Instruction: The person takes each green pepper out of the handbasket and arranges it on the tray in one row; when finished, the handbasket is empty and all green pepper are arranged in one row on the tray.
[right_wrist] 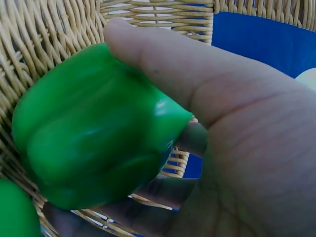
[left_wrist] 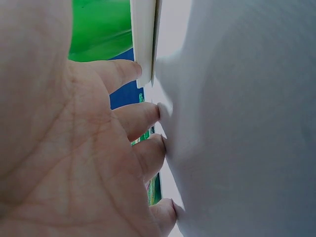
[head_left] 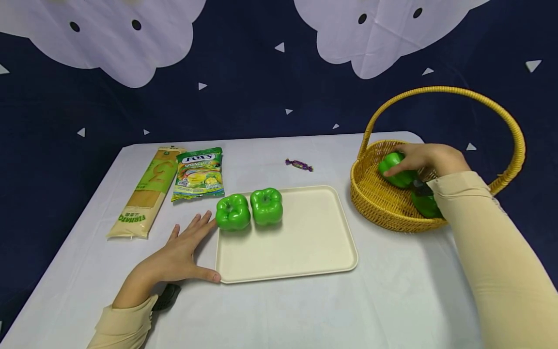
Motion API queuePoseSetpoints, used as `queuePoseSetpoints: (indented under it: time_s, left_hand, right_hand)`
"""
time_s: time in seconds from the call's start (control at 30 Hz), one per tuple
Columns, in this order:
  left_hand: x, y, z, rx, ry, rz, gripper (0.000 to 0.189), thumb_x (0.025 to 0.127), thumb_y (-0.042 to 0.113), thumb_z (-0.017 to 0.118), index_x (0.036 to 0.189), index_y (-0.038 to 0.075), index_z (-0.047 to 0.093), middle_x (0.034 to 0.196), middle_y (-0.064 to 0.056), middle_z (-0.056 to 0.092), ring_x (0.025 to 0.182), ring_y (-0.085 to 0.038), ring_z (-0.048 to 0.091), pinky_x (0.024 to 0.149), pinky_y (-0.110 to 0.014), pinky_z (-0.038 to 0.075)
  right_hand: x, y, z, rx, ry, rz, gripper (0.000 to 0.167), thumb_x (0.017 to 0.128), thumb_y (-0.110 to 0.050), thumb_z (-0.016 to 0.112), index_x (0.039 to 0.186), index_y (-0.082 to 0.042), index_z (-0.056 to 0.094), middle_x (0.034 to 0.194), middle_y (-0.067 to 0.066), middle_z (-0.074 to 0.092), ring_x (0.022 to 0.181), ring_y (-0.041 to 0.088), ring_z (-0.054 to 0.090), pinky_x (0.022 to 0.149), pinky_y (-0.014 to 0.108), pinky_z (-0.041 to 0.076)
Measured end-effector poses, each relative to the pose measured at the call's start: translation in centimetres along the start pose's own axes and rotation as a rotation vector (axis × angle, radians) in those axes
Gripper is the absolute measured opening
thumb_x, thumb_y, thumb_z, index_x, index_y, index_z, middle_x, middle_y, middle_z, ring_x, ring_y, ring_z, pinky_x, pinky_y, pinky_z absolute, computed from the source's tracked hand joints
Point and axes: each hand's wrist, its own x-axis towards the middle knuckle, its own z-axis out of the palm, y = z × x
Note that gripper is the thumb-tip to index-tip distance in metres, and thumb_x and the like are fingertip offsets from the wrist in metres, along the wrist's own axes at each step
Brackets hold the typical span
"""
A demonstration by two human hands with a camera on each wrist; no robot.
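Note:
Inside the yellow wicker basket, my right hand grips a green bell pepper; the right wrist view shows thumb and fingers around that pepper. A second basket pepper lies nearer me, partly hidden by my right wrist. My left hand has its fingers spread at the left edge of the cream tray, thumb at the near corner. In the left wrist view, one fingertip touches the tray's rim. Two green bell peppers, a left one and a right one, sit on the tray's far left part.
A pack of noodles and a green FOX'S candy bag lie at the table's back left. One purple wrapped candy lies behind the tray. The basket's tall handle arches above my right hand. A dark patterned cloth hangs behind the table.

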Motion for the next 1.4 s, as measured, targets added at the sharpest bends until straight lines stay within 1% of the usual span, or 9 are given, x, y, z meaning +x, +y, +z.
queuePoseSetpoints:
  time_s: [0.13, 0.27, 0.4, 0.57, 0.7, 0.83, 1.0, 1.23, 1.4]
  left_hand:
    - [0.0, 0.0, 0.0, -0.003, -0.004, -0.006, 0.139, 0.061, 0.073, 0.094, 0.17, 0.015, 0.03, 0.18, -0.021, 0.014, 0.166, -0.052, 0.006, 0.123, -0.085, -0.004]
    - [0.0, 0.1, 0.0, -0.005, -0.007, -0.009, 0.139, 0.061, 0.073, 0.093, 0.171, 0.014, 0.03, 0.18, -0.021, 0.014, 0.166, -0.052, 0.005, 0.123, -0.084, -0.004]
    - [0.0, 0.1, -0.1, -0.006, -0.009, -0.012, 0.139, 0.061, 0.073, 0.093, 0.171, 0.015, 0.03, 0.18, -0.022, 0.014, 0.166, -0.051, 0.005, 0.123, -0.084, -0.004]
    - [0.0, 0.1, -0.1, -0.006, -0.008, -0.009, 0.139, 0.061, 0.073, 0.093, 0.171, 0.015, 0.03, 0.18, -0.022, 0.014, 0.166, -0.051, 0.005, 0.123, -0.084, -0.004]
    - [0.0, 0.1, -0.1, -0.003, -0.006, -0.007, 0.14, 0.061, 0.073, 0.093, 0.171, 0.015, 0.029, 0.18, -0.022, 0.014, 0.166, -0.051, 0.005, 0.123, -0.084, -0.004]
    - [0.0, 0.1, -0.1, -0.001, -0.007, -0.011, 0.14, 0.061, 0.073, 0.093, 0.171, 0.014, 0.029, 0.18, -0.022, 0.014, 0.166, -0.052, 0.005, 0.123, -0.084, -0.004]
    - [0.0, 0.1, 0.0, -0.002, -0.008, -0.008, 0.14, 0.062, 0.073, 0.094, 0.171, 0.014, 0.029, 0.18, -0.022, 0.014, 0.166, -0.052, 0.005, 0.123, -0.084, -0.004]
    - [0.0, 0.1, 0.0, 0.002, -0.007, -0.011, 0.14, 0.061, 0.074, 0.093, 0.17, 0.013, 0.03, 0.18, -0.021, 0.014, 0.166, -0.052, 0.006, 0.123, -0.085, -0.004]
    - [0.0, 0.1, 0.1, 0.002, -0.004, -0.012, 0.14, 0.061, 0.073, 0.094, 0.171, 0.014, 0.03, 0.18, -0.021, 0.014, 0.166, -0.051, 0.006, 0.123, -0.084, -0.004]
  right_hand:
    - [0.3, -0.1, 0.1, -0.011, 0.023, -0.01, 0.097, 0.104, -0.041, 0.07, 0.166, 0.006, 0.012, 0.152, 0.042, 0.029, 0.124, 0.056, 0.056, 0.085, 0.052, 0.065]
    - [0.5, -0.1, 0.2, -0.001, 0.034, -0.008, 0.096, 0.104, -0.04, 0.07, 0.165, 0.007, 0.012, 0.149, 0.041, 0.032, 0.121, 0.053, 0.057, 0.081, 0.048, 0.065]
    - [0.6, -0.1, 0.3, 0.01, 0.043, -0.017, 0.096, 0.104, -0.038, 0.07, 0.164, 0.009, 0.013, 0.145, 0.039, 0.036, 0.12, 0.05, 0.058, 0.081, 0.047, 0.065]
    - [0.4, -0.1, 0.5, 0.016, 0.07, -0.037, 0.096, 0.103, -0.039, 0.07, 0.164, 0.011, 0.015, 0.143, 0.038, 0.04, 0.116, 0.048, 0.062, 0.083, 0.05, 0.066]
    - [0.0, -0.2, 0.6, -0.019, 0.109, -0.074, 0.096, 0.101, -0.041, 0.072, 0.163, 0.012, 0.02, 0.142, 0.037, 0.045, 0.115, 0.047, 0.064, 0.084, 0.051, 0.065]
    - [-0.4, -0.4, 0.7, -0.052, 0.153, -0.116, 0.091, 0.099, -0.042, 0.074, 0.159, 0.011, 0.03, 0.138, 0.033, 0.051, 0.116, 0.041, 0.062, 0.086, 0.046, 0.062]
    - [-0.7, -0.6, 1.0, -0.041, 0.184, -0.161, 0.082, 0.098, -0.037, 0.076, 0.156, 0.008, 0.038, 0.134, 0.028, 0.057, 0.115, 0.036, 0.062, 0.086, 0.041, 0.059]
    - [-1.4, -0.9, 1.3, -0.018, 0.214, -0.194, 0.075, 0.097, -0.031, 0.078, 0.153, 0.004, 0.042, 0.132, 0.027, 0.058, 0.112, 0.034, 0.062, 0.084, 0.038, 0.058]
    - [-2.2, -1.4, 1.6, -0.024, 0.221, -0.198, 0.081, 0.096, -0.034, 0.079, 0.157, 0.002, 0.04, 0.13, 0.022, 0.059, 0.111, 0.032, 0.061, 0.085, 0.035, 0.054]
